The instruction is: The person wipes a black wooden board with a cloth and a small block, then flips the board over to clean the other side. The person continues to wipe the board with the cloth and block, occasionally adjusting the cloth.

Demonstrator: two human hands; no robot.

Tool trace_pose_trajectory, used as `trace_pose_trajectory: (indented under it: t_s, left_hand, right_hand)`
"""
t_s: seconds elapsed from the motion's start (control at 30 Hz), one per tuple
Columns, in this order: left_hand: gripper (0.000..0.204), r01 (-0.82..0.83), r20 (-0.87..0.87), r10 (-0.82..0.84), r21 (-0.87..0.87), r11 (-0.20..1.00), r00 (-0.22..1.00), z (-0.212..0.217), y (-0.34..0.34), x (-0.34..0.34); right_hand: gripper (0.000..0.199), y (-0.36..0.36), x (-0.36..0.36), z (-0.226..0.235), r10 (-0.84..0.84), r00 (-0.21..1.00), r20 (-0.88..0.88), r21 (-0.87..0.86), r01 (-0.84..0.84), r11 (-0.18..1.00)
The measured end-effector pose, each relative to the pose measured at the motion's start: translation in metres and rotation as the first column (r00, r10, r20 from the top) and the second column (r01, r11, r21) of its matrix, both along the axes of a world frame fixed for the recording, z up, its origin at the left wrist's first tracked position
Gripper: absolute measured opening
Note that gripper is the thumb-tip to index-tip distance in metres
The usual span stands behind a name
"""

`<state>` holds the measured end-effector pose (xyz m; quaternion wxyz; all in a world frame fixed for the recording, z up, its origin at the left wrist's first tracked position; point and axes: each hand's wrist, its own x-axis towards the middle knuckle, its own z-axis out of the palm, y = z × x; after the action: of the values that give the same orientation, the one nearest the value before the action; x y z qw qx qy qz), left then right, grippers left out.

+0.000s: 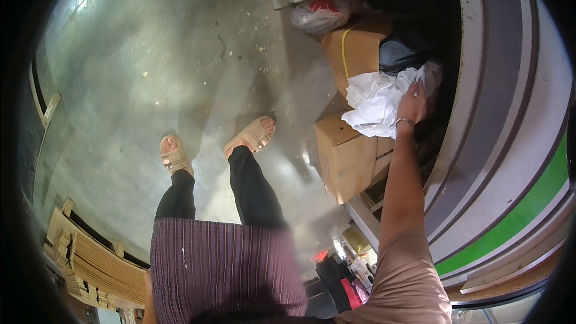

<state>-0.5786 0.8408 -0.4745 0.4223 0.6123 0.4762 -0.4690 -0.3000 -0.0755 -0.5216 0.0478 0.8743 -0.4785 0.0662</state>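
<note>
- The right hand (413,105) is stretched far out in front, arm nearly straight, and it sits right on the upper right edge of the crumpled white paper (377,103).
- The fingers (418,88) point up and away, curled over the paper's top fold; it looks like a grip on that fold, though the fingertips are partly buried in the crumples, so how firm the grip is I cannot tell.
- A thin bracelet (404,121) rings the wrist just below.
- The white bundle spreads out to the left and downward from the hand, so its bulk lies toward the person's left, resting on top of the cardboard boxes (345,156).
- The boxes stand stacked on the concrete floor (180,66), tucked against the curved grey machine housing (498,114), with something dark (401,53) just behind the paper.
- A clear plastic bag with red inside (321,15) lies farther back, well apart from the hand.
- The left hand is not in view at all, so the right is the only one near the paper.
- Both sandalled feet (252,135) are planted to the left of the boxes.
</note>
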Motion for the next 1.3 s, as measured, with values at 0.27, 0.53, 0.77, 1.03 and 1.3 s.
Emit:
trace_pose_trajectory:
  t_s: [0.27, 0.53, 0.77, 1.03, 1.3]
  left_hand:
    - [0.015, 0.049, 0.019, -0.049, 0.004, 0.999, 0.999, -0.016, -0.004, 0.009]
    - [0.015, 0.134, 0.026, -0.134, 0.013, 0.991, 0.991, 0.009, -0.011, 0.014]
    - [0.016, 0.459, 0.016, -0.462, 0.088, 0.884, 0.887, 0.060, -0.029, 0.051]
    - [0.019, 0.351, 0.214, -0.369, 0.116, 0.929, 0.904, 0.045, -0.092, 0.147]
    - [0.072, 0.857, 0.761, -0.584, 0.075, 0.510, 0.281, 0.102, -0.333, 0.250]
  right_hand:
    - [0.054, -0.064, 0.007, -0.021, 0.042, 0.987, 0.154, 0.148, -0.065, 0.987]
    - [0.019, 0.009, -0.148, -0.013, 0.127, 0.964, 0.233, -0.112, -0.104, 0.988]
    - [0.045, 0.118, -0.154, 0.087, -0.865, 0.149, 0.479, 0.877, -0.066, 0.475]
    - [0.045, 0.174, -0.181, 0.147, -0.920, 0.278, 0.277, 0.944, -0.259, 0.206]
    - [0.044, 0.306, -0.248, 0.166, -0.270, 0.955, 0.126, 0.983, -0.084, 0.164]
